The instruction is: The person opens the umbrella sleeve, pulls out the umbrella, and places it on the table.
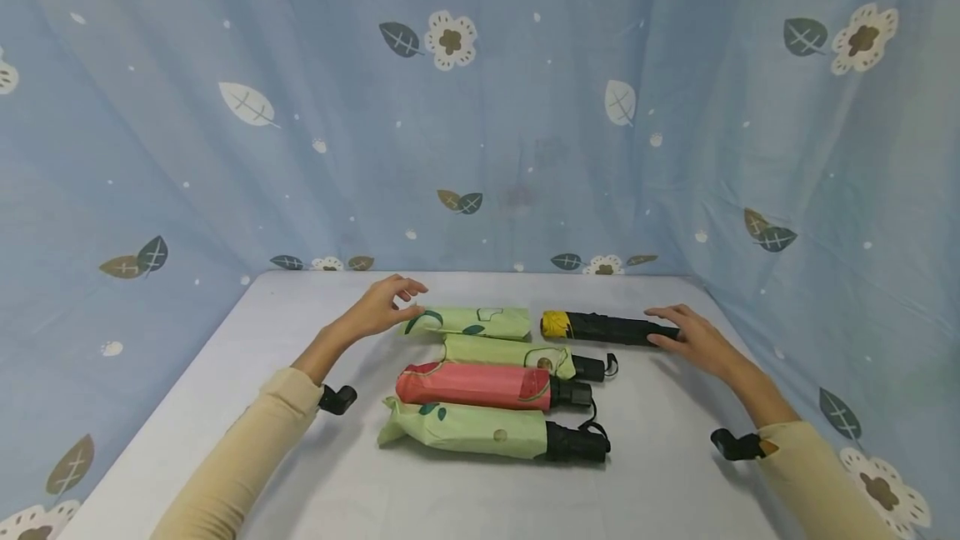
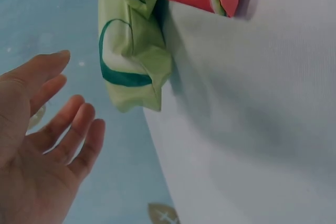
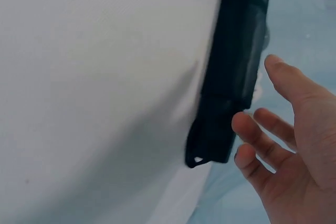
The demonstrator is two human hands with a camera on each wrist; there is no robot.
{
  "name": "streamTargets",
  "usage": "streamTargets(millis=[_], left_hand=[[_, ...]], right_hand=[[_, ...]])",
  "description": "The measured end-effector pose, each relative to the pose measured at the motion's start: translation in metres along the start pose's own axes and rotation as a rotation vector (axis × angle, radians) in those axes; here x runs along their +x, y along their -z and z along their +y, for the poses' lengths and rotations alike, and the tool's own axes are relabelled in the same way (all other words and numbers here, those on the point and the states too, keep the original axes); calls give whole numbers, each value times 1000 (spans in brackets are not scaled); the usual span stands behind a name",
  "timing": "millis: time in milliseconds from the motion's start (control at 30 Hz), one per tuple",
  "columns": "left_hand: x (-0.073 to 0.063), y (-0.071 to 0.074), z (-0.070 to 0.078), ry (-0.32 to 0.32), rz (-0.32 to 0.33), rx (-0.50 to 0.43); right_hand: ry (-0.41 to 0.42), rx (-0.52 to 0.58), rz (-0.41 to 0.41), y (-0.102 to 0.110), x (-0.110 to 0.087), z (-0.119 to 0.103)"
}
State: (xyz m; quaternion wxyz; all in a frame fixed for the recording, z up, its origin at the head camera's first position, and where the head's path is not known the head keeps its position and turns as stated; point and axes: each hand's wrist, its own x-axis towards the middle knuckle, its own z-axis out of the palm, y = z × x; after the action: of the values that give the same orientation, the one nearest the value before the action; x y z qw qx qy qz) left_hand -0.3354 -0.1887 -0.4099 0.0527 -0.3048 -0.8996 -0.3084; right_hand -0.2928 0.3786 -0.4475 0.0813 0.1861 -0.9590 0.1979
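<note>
My left hand (image 1: 384,307), fingers relaxed and spread, hovers at the left end of the rear light green printed bundle (image 1: 480,323); no handle shows on this bundle. In the left wrist view the fingers are apart from the light green fabric (image 2: 126,56). My right hand (image 1: 693,340) is loosely curved by the handle end of a black folded umbrella (image 1: 611,328) with a yellow left end. The right wrist view has the fingertips right beside the black handle (image 3: 218,129), which carries a small strap loop. Nothing is gripped by either hand.
Nearer me lie a green folded umbrella (image 1: 498,351), a red one (image 1: 472,386) and another green one (image 1: 480,430), black handles pointing right. They rest on a white table (image 1: 480,494). A blue floral curtain (image 1: 510,107) stands behind and along both sides.
</note>
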Motion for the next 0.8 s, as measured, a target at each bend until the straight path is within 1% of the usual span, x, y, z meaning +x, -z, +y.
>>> streamTargets(millis=[133,333,567,667,800], left_hand=[[-1,-1,6,4,-25,-32],[0,-5,6,-17,-58,-43],[1,-13,4,-51,-85,-35],[0,-15,6,-45,-82,-38],[0,-16,12,-48,-56,-48]], right_hand=[[23,10,6,1,2,-8],[63,37,9,1,5,-18],[38,64,-32,-2,6,-27],[53,74,-38,-2,5,-32],[82,88,-30,-1,7,-41]])
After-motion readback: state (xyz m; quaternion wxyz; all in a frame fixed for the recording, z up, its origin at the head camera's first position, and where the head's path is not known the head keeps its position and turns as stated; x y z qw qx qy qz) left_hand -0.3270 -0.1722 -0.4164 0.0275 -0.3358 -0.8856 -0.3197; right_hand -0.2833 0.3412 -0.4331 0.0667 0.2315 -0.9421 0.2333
